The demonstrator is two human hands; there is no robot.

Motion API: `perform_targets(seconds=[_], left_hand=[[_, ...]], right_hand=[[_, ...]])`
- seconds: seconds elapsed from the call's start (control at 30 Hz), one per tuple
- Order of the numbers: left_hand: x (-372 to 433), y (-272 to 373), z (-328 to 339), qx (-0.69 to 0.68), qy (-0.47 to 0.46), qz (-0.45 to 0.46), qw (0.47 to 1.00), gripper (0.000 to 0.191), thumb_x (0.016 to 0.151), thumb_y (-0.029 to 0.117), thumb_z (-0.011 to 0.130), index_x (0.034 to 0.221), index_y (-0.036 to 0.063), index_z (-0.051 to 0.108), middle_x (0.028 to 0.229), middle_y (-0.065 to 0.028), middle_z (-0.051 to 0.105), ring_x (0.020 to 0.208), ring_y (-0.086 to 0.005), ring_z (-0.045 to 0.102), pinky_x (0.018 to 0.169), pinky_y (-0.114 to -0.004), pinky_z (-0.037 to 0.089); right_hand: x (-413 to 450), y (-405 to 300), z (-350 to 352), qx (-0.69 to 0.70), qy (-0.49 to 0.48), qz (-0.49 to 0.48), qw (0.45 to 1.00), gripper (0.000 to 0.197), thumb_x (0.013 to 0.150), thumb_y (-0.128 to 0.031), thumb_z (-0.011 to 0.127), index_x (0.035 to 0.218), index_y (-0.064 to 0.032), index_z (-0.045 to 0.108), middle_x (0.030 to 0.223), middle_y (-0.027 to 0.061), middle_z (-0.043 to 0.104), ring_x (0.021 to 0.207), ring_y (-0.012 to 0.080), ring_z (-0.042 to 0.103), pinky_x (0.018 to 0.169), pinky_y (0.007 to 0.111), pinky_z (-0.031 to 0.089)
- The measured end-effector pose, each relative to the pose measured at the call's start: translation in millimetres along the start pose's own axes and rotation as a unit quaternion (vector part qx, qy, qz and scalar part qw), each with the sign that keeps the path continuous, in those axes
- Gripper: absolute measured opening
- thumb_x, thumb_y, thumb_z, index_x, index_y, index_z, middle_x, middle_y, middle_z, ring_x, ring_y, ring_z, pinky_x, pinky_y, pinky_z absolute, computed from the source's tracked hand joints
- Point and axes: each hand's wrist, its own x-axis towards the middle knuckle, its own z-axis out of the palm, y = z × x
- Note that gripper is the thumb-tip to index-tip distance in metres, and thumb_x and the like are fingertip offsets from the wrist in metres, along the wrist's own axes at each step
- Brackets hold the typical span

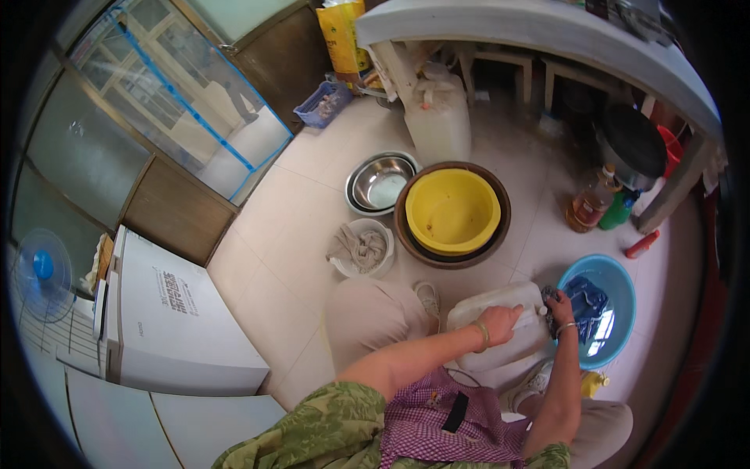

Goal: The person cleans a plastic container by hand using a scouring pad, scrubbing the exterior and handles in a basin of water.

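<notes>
A translucent white plastic jerrycan [510,352] lies tilted between my knees, its small capped spout turned to the right. My left hand [501,326] is closed around the jerrycan's handle. A dark grey scourer [549,293], perhaps steel wool, is bunched in my right hand [561,309] and rests against the spout end. Just right of that hand stands a light-blue plastic basin [626,316] of water, with a dark blue cloth [585,302] soaking in it. The jerrycan's underside is hidden.
Ahead stand a yellow basin [451,208] nested in a brown one, steel bowls [381,183], and a white bucket [384,264] with a grey cloth [360,247]. Another jerrycan [439,123] and an oil bottle [586,205] are farther off. A white freezer [181,316] stands left.
</notes>
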Motion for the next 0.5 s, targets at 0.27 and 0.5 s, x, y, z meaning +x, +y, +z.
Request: perform_targets(seconds=[0.27, 0.5], left_hand=[[16, -1, 1, -0.012, -0.002, 0.0, 1.0, 0.041, 0.071, 0.01, 0.059, 0.109, -0.0006, 0.046, 0.088, -0.0222, 0.062, 0.086, -0.0385, 0.061, 0.076, -0.047, 0.048], [8, -24, 29, -0.018, 0.042, 0.024, 0.999, 0.037, 0.076, 0.013, 0.054, 0.11, 0.0008, 0.046, 0.092, -0.0228, 0.063, 0.087, -0.0387, 0.061, 0.076, -0.048, 0.049]], right_hand=[[-7, 26, -23, -0.02, 0.06, -0.075, 0.995, 0.034, 0.073, -0.012, 0.066, 0.104, 0.0, 0.061, 0.086, 0.0089, 0.063, 0.079, 0.0181, 0.057, 0.072, 0.033, 0.048], [19, 76, -1, -0.273, 0.205, -0.176, 0.923, 0.032, 0.071, -0.02, 0.069, 0.096, -0.0012, 0.064, 0.088, 0.016, 0.067, 0.082, 0.0292, 0.064, 0.076, 0.038, 0.05]])
